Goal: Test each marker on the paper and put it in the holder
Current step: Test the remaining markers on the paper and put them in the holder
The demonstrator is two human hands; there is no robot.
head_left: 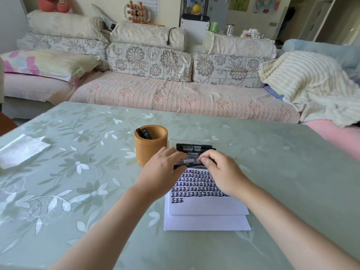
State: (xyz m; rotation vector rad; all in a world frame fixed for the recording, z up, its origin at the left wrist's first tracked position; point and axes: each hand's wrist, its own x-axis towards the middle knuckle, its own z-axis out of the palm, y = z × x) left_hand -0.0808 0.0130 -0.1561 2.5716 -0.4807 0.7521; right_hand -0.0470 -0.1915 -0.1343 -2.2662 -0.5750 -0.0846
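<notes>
Head view: both hands meet over one black marker, at the far edge of the paper, mid-table. The left hand wraps one end and the right hand pinches the other. It looks like cap work, off or on I can't tell. Spare markers wait in the clear tray just behind; a few stand in the wooden holder beside it. If untested, next comes a straight pull apart, then the tip goes to the paper's bare near part.

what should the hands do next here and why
Probably pull the cap off the black marker, which the left hand and right hand hold by its ends just above the paper. No bare tip shows, and the short last row of marks has room for a test stroke.
</notes>
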